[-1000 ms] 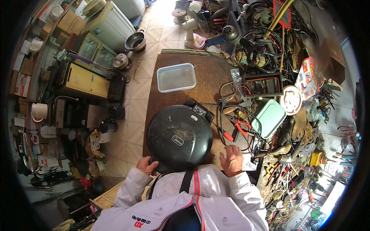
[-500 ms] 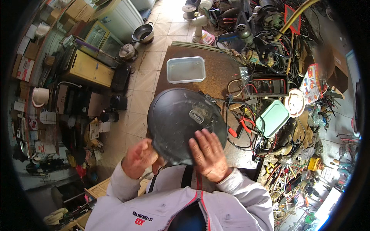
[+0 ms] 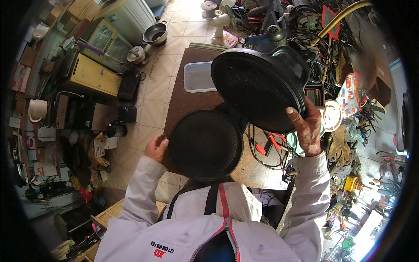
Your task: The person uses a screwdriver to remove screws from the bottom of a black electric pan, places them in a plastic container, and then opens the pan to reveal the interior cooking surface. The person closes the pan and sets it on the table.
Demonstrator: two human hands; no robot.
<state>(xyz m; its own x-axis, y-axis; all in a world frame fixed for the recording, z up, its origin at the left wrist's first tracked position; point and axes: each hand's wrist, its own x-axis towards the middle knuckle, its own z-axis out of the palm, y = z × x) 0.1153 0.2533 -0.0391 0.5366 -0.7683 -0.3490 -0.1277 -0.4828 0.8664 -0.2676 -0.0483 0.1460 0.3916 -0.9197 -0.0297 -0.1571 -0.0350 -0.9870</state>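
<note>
A round black electric griddle stands opened at the near edge of the brown table. Its lower pan (image 3: 205,146) lies flat with the dark cooking surface facing up. The lid (image 3: 257,89) is tilted up toward the far right, its dark inner face toward me. Around the lid's right rim my right hand (image 3: 309,129) is closed, thumb on the inner side. My left hand (image 3: 156,147), fingers curled, is at the left rim of the lower pan and seems to grip it; its fingertips are partly hidden.
A clear plastic box (image 3: 198,77) sits behind the griddle on the table (image 3: 183,98). Red-handled pliers (image 3: 276,140) and black cables lie to the right. Tools and wires crowd the far right. Tiled floor (image 3: 150,94) runs along the left, with a black pot (image 3: 156,35) on it.
My right hand has left the top of the closed lid and swung it up and to the right, uncovering the lower pan. My left hand has moved slightly up and left.
</note>
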